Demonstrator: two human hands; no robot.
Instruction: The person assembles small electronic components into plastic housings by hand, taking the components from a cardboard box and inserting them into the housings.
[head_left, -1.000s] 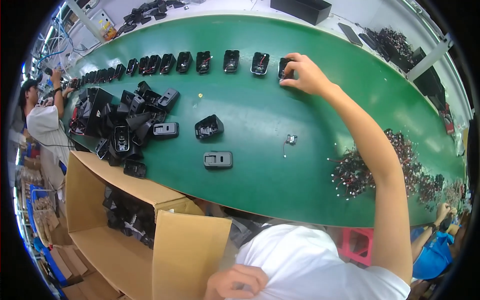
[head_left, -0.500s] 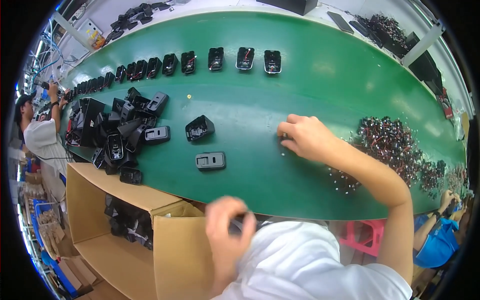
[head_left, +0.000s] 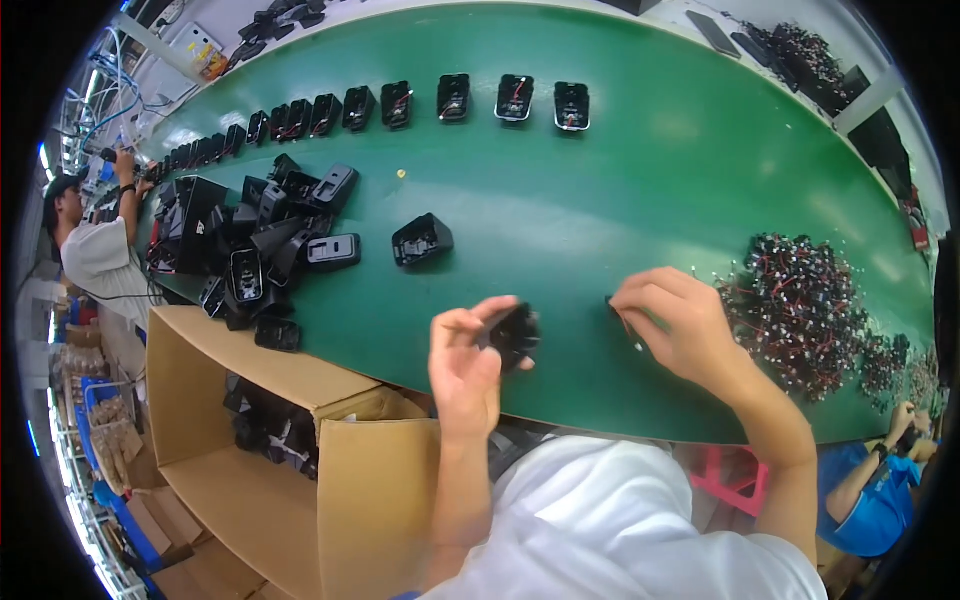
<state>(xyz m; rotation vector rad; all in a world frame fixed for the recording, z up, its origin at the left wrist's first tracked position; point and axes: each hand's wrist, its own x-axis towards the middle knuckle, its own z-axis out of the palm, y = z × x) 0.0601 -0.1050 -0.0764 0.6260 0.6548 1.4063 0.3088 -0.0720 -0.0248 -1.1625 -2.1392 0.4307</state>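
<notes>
Over the near part of the green table [head_left: 590, 210], my left hand [head_left: 463, 370] grips a black plastic housing [head_left: 515, 335], its dark hollow side showing. To its right, my right hand [head_left: 680, 320] pinches a small black part with a red wire [head_left: 614, 310] just above the tabletop. A gap separates the two hands. Another black housing [head_left: 422, 240] sits alone on the table beyond my left hand. Right of my right hand is a large heap of small wired parts [head_left: 805, 310].
A row of housings with red wires [head_left: 453, 98] runs along the far side. Left lies a pile of black housings [head_left: 270, 235]. An open cardboard box [head_left: 380, 500] stands by the near edge. Co-workers sit at far left [head_left: 100, 250] and right [head_left: 870, 495].
My left hand has risen over the table and holds a housing; the one lying near the front edge is gone from there. My right hand has moved right and nearer. The view has shifted slightly.
</notes>
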